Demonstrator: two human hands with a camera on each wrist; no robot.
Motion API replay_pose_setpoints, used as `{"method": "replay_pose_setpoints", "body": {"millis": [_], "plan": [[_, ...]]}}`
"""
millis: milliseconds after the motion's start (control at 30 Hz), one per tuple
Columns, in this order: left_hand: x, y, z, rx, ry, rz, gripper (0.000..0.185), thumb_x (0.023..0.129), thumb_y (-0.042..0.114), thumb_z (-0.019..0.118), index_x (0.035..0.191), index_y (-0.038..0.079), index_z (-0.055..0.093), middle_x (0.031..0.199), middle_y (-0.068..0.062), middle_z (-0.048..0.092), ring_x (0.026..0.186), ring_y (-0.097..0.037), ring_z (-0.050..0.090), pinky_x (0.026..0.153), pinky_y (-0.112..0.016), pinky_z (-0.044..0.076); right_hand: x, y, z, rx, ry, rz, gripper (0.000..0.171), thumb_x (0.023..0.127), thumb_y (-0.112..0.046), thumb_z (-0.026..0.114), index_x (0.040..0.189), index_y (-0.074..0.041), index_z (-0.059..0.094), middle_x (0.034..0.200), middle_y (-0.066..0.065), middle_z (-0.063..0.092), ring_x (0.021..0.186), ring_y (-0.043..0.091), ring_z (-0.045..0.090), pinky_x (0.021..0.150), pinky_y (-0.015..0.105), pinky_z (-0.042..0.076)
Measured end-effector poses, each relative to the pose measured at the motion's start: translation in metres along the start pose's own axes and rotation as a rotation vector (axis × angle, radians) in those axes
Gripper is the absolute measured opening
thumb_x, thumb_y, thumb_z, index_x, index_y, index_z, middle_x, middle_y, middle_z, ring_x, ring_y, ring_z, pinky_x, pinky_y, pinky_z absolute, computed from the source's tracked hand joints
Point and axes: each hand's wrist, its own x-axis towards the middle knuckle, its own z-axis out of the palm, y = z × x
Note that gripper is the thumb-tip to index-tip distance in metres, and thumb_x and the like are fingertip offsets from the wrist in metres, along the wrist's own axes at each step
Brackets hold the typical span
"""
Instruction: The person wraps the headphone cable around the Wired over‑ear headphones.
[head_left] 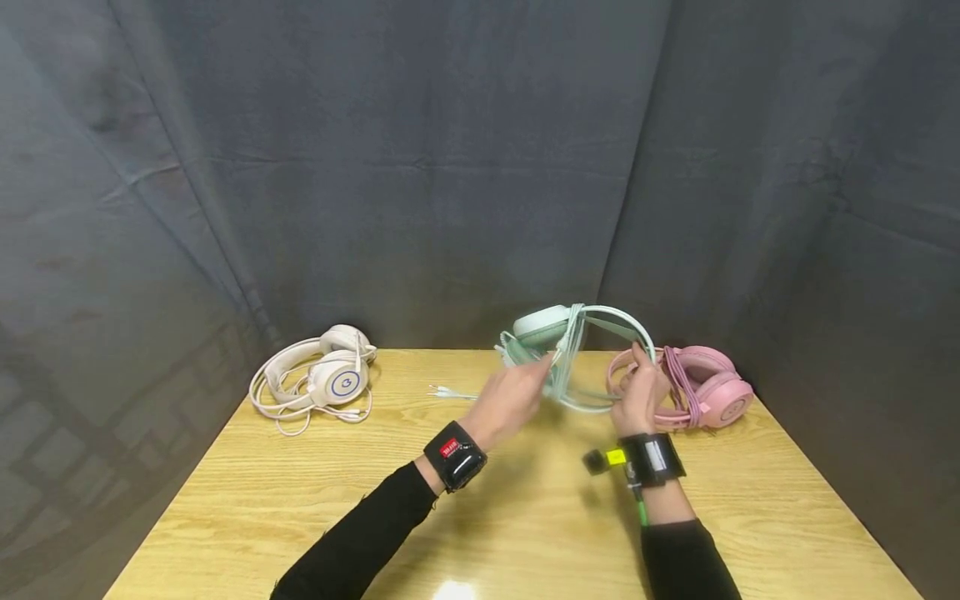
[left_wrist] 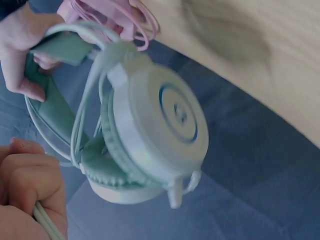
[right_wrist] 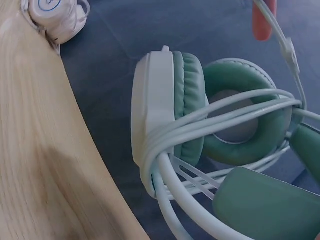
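A mint-green and white headset (head_left: 542, 325) is held up over the back of the table, its cable (right_wrist: 220, 122) wrapped in several turns around the headband beside the ear cups. My right hand (head_left: 637, 396) grips the headband at its padded top, seen also in the left wrist view. With curled fingers, my left hand (head_left: 513, 400) holds a stretch of the cable, which runs through its fist in the left wrist view. One white ear cup (left_wrist: 165, 120) with a blue ring faces the left wrist camera. The cable's plug end (head_left: 442, 391) sticks out left of my left hand.
On the left of the wooden table (head_left: 315, 500) lies a white headset (head_left: 337, 379) with a loose cable. A pink headset (head_left: 720, 392) with its cable wound around it lies at the right, just behind my right hand. Dark grey curtains (head_left: 420, 167) surround the table.
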Motion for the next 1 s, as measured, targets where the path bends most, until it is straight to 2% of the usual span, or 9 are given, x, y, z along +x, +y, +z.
{"method": "replay_pose_setpoints", "body": {"millis": [100,267,400,600,700,800,900,1000], "plan": [[-0.006,0.002,0.007,-0.025,0.011,0.006,0.048,0.086,-0.005,0.061,0.132,0.006,0.054,0.110,-0.007,0.071,0.064,-0.009,0.060,0.051,-0.010,0.043,0.001,-0.002,-0.002,0.024,0.027,0.045,0.042,0.096,-0.024,0.058,0.057,-0.017,0.046,0.042,-0.010,0.028,0.036,0.005,0.019,0.037,0.019,0.022],[-0.016,0.004,0.016,-0.044,0.036,0.010,0.048,0.088,-0.005,0.060,0.134,0.005,0.053,0.122,-0.010,0.068,0.082,-0.016,0.069,0.071,-0.018,0.056,0.005,-0.004,-0.004,0.058,0.084,0.059,0.043,0.094,-0.024,0.062,0.057,-0.017,0.041,0.043,-0.009,0.026,0.037,0.006,0.018,0.039,0.021,0.017],[-0.024,0.004,0.023,-0.068,0.027,-0.007,0.046,0.090,-0.003,0.059,0.134,0.006,0.052,0.120,-0.010,0.068,0.093,-0.018,0.070,0.078,-0.021,0.057,0.006,-0.004,-0.004,0.074,0.113,0.062,0.045,0.093,-0.022,0.063,0.056,-0.017,0.037,0.043,-0.008,0.025,0.038,0.006,0.017,0.044,0.025,0.013],[-0.031,0.006,0.035,-0.172,0.031,-0.027,0.043,0.093,-0.004,0.055,0.135,0.006,0.053,0.123,-0.013,0.067,0.101,-0.021,0.070,0.086,-0.022,0.056,0.006,-0.004,-0.004,0.135,0.124,0.074,0.045,0.093,-0.019,0.061,0.057,-0.017,0.034,0.044,-0.007,0.024,0.038,0.007,0.017,0.047,0.025,0.011],[-0.034,0.007,0.040,-0.209,0.020,-0.038,0.037,0.094,-0.003,0.053,0.131,0.005,0.056,0.119,-0.014,0.068,0.098,-0.020,0.071,0.085,-0.020,0.056,0.005,-0.006,-0.004,0.199,0.117,0.108,0.041,0.093,-0.018,0.059,0.062,-0.016,0.034,0.046,-0.007,0.023,0.040,0.007,0.015,0.052,0.026,0.006],[-0.035,0.005,0.044,-0.268,-0.011,-0.088,0.031,0.096,0.000,0.053,0.126,0.005,0.059,0.115,-0.014,0.070,0.092,-0.017,0.072,0.080,-0.016,0.056,0.004,-0.007,-0.004,0.281,0.095,0.170,0.038,0.094,-0.018,0.057,0.064,-0.016,0.033,0.046,-0.007,0.022,0.041,0.008,0.013,0.055,0.026,0.003],[-0.035,0.001,0.047,-0.334,-0.040,-0.152,0.024,0.099,0.005,0.050,0.120,0.006,0.062,0.103,-0.011,0.073,0.078,-0.011,0.070,0.069,-0.012,0.054,0.004,-0.008,-0.005,0.344,0.063,0.227,0.039,0.095,-0.018,0.056,0.063,-0.015,0.034,0.046,-0.006,0.022,0.040,0.009,0.014,0.054,0.024,0.004],[-0.035,-0.003,0.051,-0.381,-0.055,-0.196,0.020,0.102,0.010,0.048,0.113,0.006,0.064,0.086,-0.009,0.072,0.059,-0.004,0.059,0.054,-0.010,0.049,0.003,-0.009,-0.004,0.357,0.045,0.253,0.039,0.095,-0.017,0.055,0.062,-0.015,0.034,0.046,-0.006,0.022,0.038,0.009,0.015,0.056,0.024,0.004]]}}
